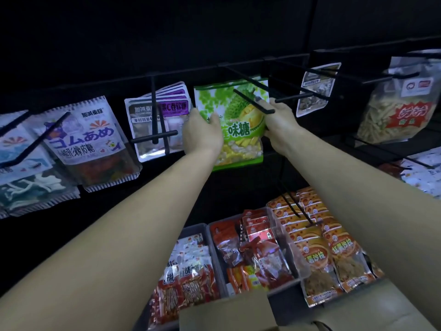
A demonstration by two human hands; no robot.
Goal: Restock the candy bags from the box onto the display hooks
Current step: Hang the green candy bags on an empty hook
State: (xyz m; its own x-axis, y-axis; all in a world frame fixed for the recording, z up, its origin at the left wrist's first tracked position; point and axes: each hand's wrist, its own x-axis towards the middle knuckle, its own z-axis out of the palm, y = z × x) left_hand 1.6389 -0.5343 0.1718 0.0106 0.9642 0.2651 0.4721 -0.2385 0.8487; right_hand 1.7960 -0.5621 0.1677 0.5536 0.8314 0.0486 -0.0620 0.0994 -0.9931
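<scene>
Head view, looking forward and down along two bare forearms toward a dark display wall. Both hands are holding one green candy bag [232, 120] printed with a durian picture, raised in front of the wall. The left hand [202, 134] is gripping the bag's left edge, thumb across the front and fingers curled behind. The right hand [278, 120] is pinching the right edge the same way. Each grip is closed on the bag, none spread wide; holding both edges is probably keeping the floppy pack flat and steady.

Between the two grips, a black display hook [253, 101] is crossing the bag's front, its tip ending just above the right hand. Whether the bag's hang hole is already threaded on the hook cannot be told; the top edge is reaching up toward the hook's rail, so the bag seems to be sliding along it.

Just left of the left grip, purple-labelled bags [162, 111] are hanging on another hook; further left are white bags with blue lettering [83, 139]. Right of the right grip, a bag of pale sticks [396, 108] is hanging.

Below the grips, clear bins [281, 223] are holding red and orange snack packs. Nearest the camera, under the forearms, the flaps of the cardboard box [226, 311] are showing; its contents are hidden.
</scene>
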